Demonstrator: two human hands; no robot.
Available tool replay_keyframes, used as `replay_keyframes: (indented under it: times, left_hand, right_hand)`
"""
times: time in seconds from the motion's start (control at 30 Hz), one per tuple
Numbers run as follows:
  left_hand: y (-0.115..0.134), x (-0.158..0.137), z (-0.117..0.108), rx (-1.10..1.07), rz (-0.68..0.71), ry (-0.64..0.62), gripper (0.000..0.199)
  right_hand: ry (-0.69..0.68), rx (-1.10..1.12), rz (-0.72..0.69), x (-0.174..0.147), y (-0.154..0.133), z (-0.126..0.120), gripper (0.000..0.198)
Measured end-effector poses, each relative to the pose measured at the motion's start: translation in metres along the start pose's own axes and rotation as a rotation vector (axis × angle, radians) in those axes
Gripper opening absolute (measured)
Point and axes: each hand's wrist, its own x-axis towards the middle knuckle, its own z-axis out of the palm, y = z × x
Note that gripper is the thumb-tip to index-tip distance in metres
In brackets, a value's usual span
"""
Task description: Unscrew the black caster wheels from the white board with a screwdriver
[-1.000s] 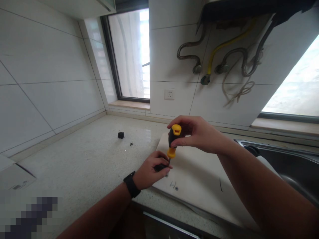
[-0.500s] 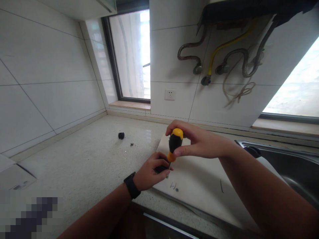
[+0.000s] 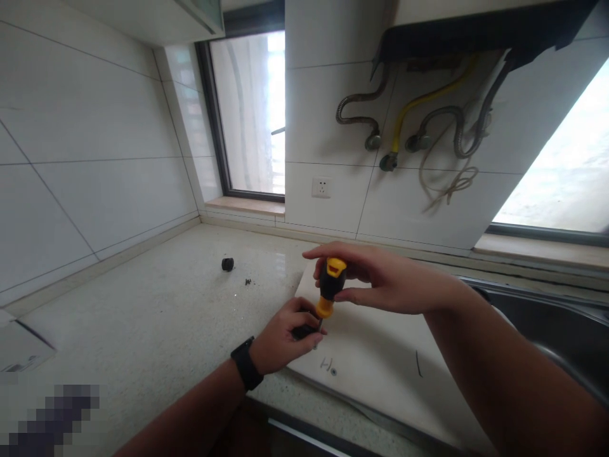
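A yellow-and-black screwdriver [image 3: 330,287] stands nearly upright, tip down, over the left end of a white board [image 3: 375,368]. My right hand [image 3: 375,276] grips its handle between thumb and fingers, with the index finger stretched out past it. Low by the shaft, my left hand [image 3: 285,330] is closed around a small black part [image 3: 304,331], pressing it against the board. Fingers hide most of that part and the screwdriver's tip. Pencil-like marks and a small round metal fitting [image 3: 333,372] show on the board near its front edge.
On the speckled countertop [image 3: 190,317] lie a black cylindrical piece [image 3: 228,264] and several tiny dark screws [image 3: 248,282]. A steel sink [image 3: 561,336] is at the right. Hoses and a yellow pipe [image 3: 404,114] hang on the tiled wall above a socket [image 3: 322,187].
My right hand has turned on the screwdriver handle, its index finger now extended leftward. The left hand keeps its hold on the black part. The whole view has shifted slightly.
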Motion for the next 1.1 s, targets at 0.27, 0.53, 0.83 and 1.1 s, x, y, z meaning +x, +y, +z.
replay_keyframes:
  times: [0.27, 0.53, 0.83, 1.1]
  left_hand:
    - [-0.002, -0.001, 0.002, 0.014, -0.010, 0.014, 0.009]
    - [-0.003, 0.000, 0.003, 0.019, -0.023, 0.011, 0.008]
    - [-0.001, -0.001, 0.003, 0.008, -0.027, 0.021, 0.018]
    - [-0.004, -0.001, 0.003, 0.011, -0.018, 0.024, 0.006]
  right_hand:
    - [0.198, -0.186, 0.198, 0.008, -0.013, 0.012, 0.057]
    - [0.357, -0.234, 0.360, 0.010, -0.013, 0.016, 0.054]
    - [0.063, 0.047, 0.167, 0.002, -0.017, 0.009, 0.039]
    - [0.231, -0.130, 0.358, 0.008, -0.010, 0.008, 0.052]
